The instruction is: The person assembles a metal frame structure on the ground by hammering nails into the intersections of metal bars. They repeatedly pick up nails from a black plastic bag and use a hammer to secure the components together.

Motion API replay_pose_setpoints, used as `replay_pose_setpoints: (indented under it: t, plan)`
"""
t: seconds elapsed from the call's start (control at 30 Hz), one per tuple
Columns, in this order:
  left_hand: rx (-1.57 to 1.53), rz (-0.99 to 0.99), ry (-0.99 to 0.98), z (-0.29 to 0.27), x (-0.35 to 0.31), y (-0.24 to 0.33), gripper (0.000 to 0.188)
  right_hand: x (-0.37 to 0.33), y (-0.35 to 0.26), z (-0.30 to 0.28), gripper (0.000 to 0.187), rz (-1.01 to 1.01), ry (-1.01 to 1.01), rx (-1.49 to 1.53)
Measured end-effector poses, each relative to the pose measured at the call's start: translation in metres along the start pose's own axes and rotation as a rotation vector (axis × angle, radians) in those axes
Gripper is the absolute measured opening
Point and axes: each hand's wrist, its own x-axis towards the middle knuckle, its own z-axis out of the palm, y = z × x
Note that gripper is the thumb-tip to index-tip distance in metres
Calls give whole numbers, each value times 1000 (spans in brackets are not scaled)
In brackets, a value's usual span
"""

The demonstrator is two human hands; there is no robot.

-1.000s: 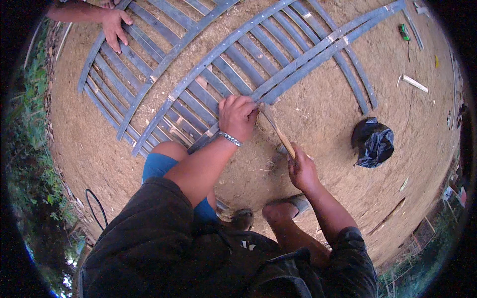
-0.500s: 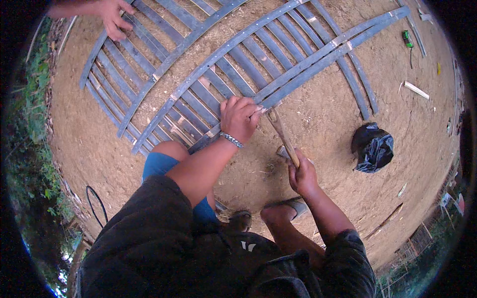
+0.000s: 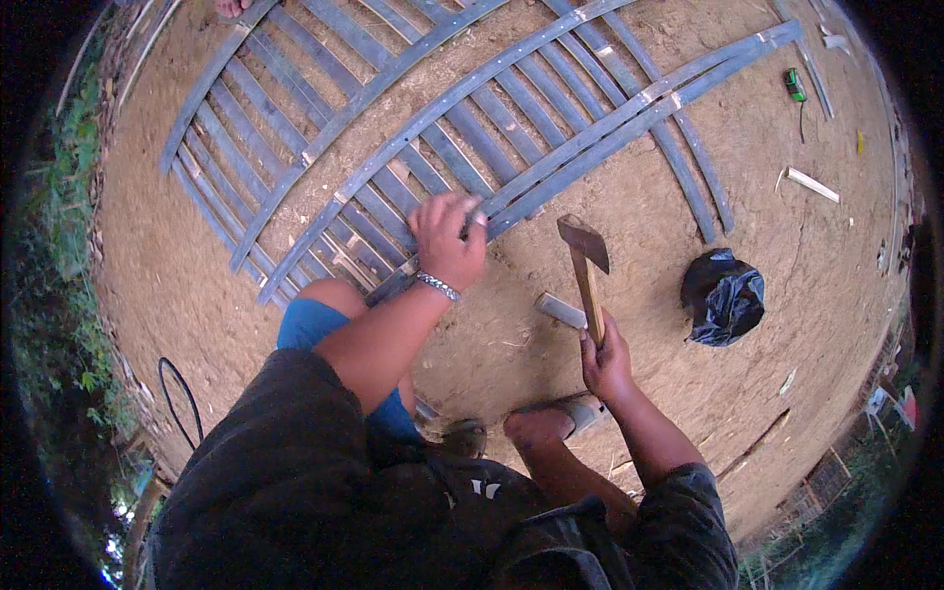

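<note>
My right hand (image 3: 606, 359) is closed round the wooden handle of a hatchet (image 3: 587, 258). The dark metal head is raised to the right of the slatted frame, apart from it. My left hand (image 3: 450, 241), with a chain bracelet at the wrist, has its fingers curled and thumb drawn in at the near end of the double rail (image 3: 570, 143). What it may pinch is too small to make out. The frame (image 3: 472, 118), of blue-grey slats across long rails, lies on the ground. A short pale block (image 3: 561, 310) shows just left of my right hand.
A second slatted panel (image 3: 295, 108) lies at the far left, with part of another person's hand (image 3: 233, 7) at its far end. To the right are a black plastic bag (image 3: 725, 298), a pale wood strip (image 3: 813, 185) and a green tape measure (image 3: 795, 85) on bare earth.
The hatchet has swung up and away from the rail's end, its head now lifted. My left hand has shifted slightly left and nearer. The other person's hand has withdrawn toward the top edge.
</note>
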Motion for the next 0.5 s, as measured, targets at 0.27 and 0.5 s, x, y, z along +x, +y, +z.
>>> replay_pose_setpoints:
  t: [0.27, 0.5]
  plan:
    - [387, -240, 135, 29, 31, 16, 42, 1, -2, -22, 47, 78, -218, -6]
    - [442, -253, 76, 33, 31, 22, 42, 30, -13, -22, 49, -41, -256, -67]
